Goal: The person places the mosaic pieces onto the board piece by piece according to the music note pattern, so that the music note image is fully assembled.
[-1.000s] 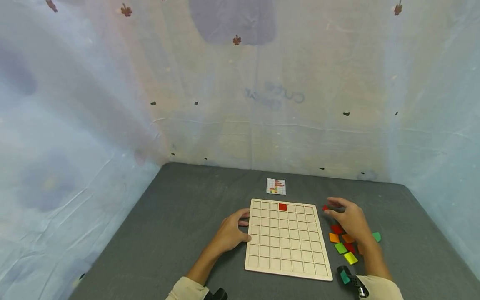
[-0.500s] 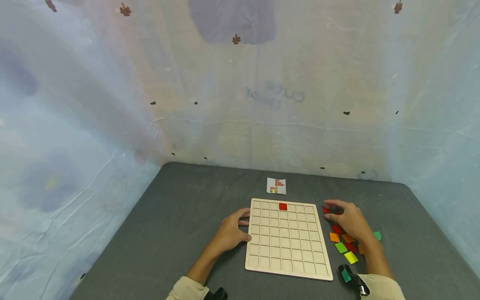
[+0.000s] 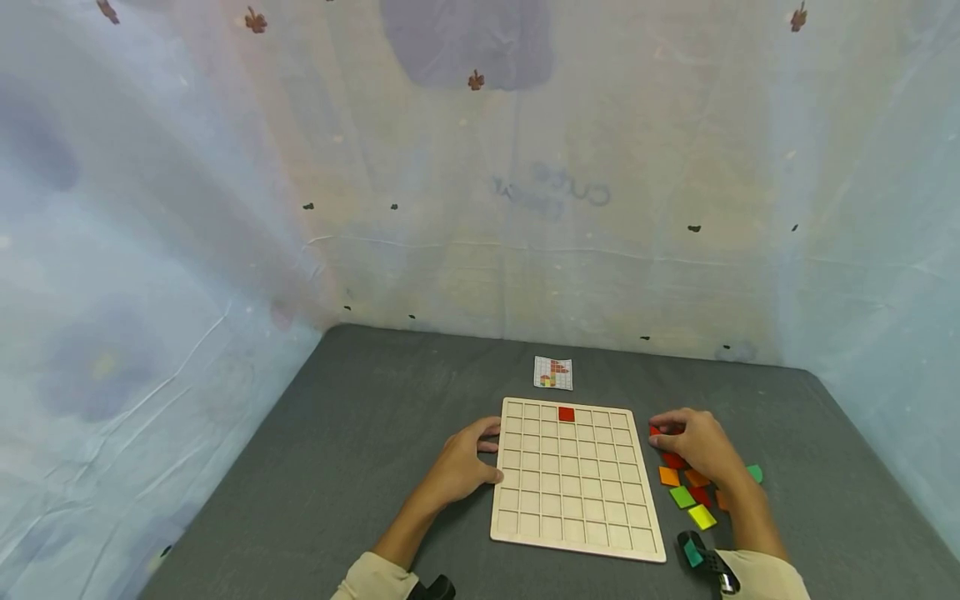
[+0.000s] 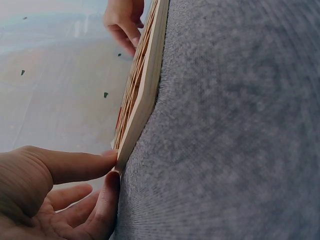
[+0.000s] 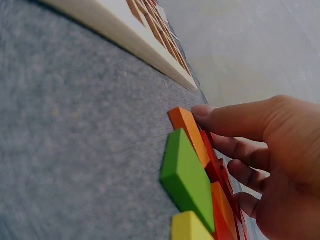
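A pale wooden grid board lies on the dark cloth, a red square tile in its top row. At the board's left edge my left hand grips the wood; thumb and fingertip meet on the rim in the left wrist view. Right of the board, my right hand has a red tile between thumb and forefinger, close above the cloth. Just below it lie loose tiles: orange, lime green and yellow. The palm hides part of the pile.
A small printed card with a coloured grid picture lies behind the board. A green piece shows right of my right forearm. Sheets with faint patterns hang behind and left of the table.
My right hand has come slightly toward me, and the red tile at its fingertips has shifted the same way. The left hand and the board have stayed put.
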The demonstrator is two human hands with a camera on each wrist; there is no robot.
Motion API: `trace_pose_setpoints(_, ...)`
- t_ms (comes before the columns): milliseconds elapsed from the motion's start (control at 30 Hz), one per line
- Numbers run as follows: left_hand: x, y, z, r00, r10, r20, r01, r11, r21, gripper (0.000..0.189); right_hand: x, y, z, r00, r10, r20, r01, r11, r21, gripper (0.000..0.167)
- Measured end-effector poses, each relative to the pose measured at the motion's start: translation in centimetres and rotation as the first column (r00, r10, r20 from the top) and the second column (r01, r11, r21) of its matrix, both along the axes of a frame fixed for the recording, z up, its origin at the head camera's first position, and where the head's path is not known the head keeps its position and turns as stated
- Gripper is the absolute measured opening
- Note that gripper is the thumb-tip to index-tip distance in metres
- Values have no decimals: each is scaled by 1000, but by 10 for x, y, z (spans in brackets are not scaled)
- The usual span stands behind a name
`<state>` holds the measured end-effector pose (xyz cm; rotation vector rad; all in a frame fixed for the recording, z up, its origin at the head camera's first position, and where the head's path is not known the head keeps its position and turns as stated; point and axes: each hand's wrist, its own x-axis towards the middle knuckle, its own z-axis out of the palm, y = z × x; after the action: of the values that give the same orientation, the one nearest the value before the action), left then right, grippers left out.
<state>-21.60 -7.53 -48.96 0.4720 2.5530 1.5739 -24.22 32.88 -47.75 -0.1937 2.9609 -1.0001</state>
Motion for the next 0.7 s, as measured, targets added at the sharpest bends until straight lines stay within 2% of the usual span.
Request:
trace_pose_setpoints(333,0,0,0,1000,0,2,0,1000,-1,83,-1,1,-1,1000,16,18,-16,1000,-18,30)
trace_pose_setpoints(700,1,0,1,1000,4,3,-4,1000,-14,83,0,0,1,1000,13,13,-13,1000,-24,34)
